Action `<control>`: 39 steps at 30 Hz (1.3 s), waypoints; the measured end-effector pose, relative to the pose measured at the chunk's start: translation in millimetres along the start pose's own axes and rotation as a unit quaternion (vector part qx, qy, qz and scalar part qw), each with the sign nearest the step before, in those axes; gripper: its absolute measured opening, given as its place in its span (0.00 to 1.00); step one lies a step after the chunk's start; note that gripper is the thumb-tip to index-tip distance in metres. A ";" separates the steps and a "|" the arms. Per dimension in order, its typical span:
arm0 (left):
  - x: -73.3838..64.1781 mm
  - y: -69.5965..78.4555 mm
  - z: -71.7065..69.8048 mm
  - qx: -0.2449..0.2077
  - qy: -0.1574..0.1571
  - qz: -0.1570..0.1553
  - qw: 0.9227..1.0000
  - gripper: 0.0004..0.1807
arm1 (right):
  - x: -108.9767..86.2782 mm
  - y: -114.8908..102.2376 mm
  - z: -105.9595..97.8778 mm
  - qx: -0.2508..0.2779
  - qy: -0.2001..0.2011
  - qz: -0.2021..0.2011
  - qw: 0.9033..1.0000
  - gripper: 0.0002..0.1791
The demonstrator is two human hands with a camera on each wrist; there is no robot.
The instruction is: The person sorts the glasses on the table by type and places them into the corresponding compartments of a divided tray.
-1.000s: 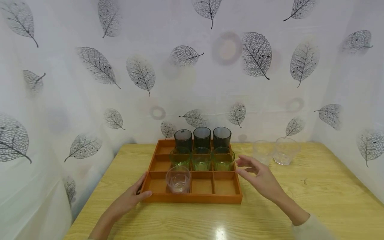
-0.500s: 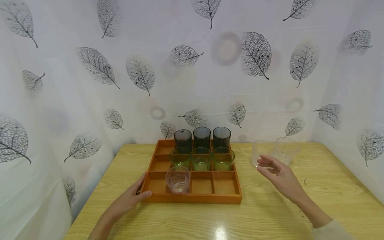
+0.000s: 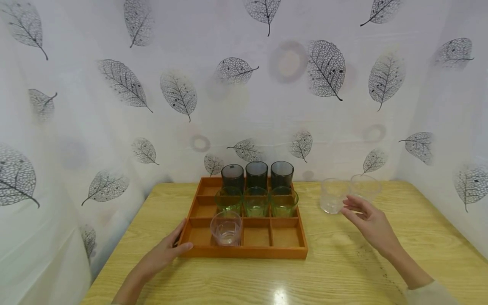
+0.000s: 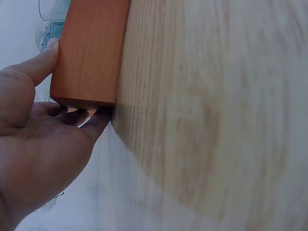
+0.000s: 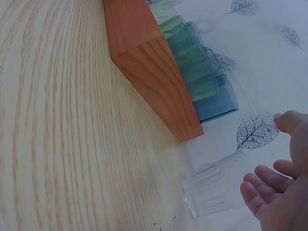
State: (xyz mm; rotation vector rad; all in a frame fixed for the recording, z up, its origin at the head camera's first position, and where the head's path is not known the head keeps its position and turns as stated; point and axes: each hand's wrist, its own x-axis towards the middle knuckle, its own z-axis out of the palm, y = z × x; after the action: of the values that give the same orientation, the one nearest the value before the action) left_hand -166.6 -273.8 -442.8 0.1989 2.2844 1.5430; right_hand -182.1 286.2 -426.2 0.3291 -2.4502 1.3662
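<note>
My left hand (image 3: 162,252) holds the front left corner of an orange-brown wooden divided tray (image 3: 244,252), thumb at the front wall, fingers along the left side, as the left wrist view shows. In the tray's front row stands a clear glass tumbler (image 3: 226,231). Behind it are three green glasses (image 3: 256,203), then three dark grey glasses (image 3: 256,174). To the right, my right hand (image 3: 371,224) hovers with fingers loosely bent and nothing in them, just right of a clear glass (image 3: 330,200). A second clear glass (image 3: 364,186) stands behind the hand, partly hidden by it.
The light wood table (image 3: 335,271) carries the tray and the loose clear glasses. A white curtain with leaf prints (image 3: 244,106) hangs close behind and along the left side. Two front-row compartments on the right (image 3: 287,235) show bare wood.
My right hand has moved right from beside the tray's right edge, past the front of the nearer clear glass, to that glass's right side. The left hand and tray stay put.
</note>
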 end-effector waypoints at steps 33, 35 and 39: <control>-0.8 -1.6 -0.5 0.001 0.001 0.002 1.000 0.47 | 27.2 14.1 -1.0 -0.043 -0.005 0.076 0.996 0.44; -0.8 -1.5 -0.5 0.006 0.004 0.001 1.000 0.47 | 31.1 15.5 0.0 -0.043 -0.015 0.085 0.995 0.47; -0.5 -1.8 0.0 0.009 0.008 -0.001 1.000 0.47 | 38.5 17.2 3.3 -0.041 -0.027 0.103 0.993 0.51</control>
State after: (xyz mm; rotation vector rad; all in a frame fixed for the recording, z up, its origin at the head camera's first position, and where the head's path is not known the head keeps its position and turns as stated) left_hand -165.9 -274.7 -444.4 0.1893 2.3118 1.5278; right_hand -224.1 290.5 -426.6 0.0958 -2.6382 1.3457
